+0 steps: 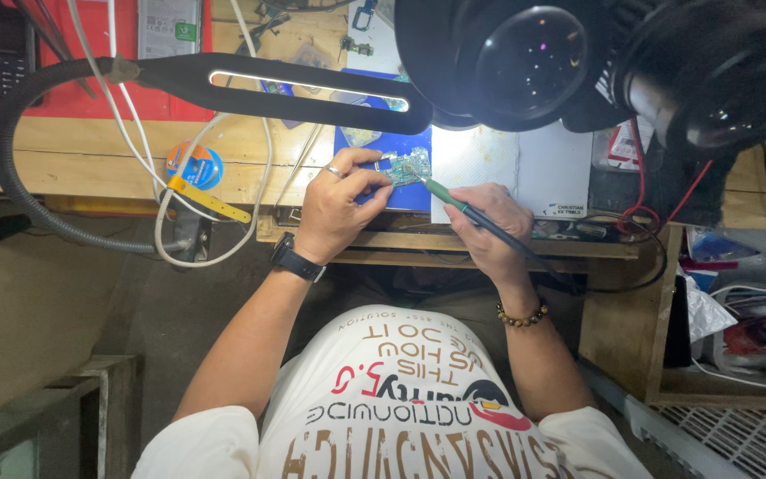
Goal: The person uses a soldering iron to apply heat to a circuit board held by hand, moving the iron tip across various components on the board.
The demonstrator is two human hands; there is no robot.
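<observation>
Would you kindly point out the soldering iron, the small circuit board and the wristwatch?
soldering iron (454, 202): head view, on its green grip near the tip.
circuit board (411, 165): head view, on its shiny top face.
wristwatch (295, 260): head view, on the black strap.

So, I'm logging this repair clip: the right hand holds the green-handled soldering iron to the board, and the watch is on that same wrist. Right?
Not quite. In the head view the watch is on the left wrist; the right wrist wears a bead bracelet. The rest stands: the right hand holds the green-handled soldering iron to the board.
</observation>
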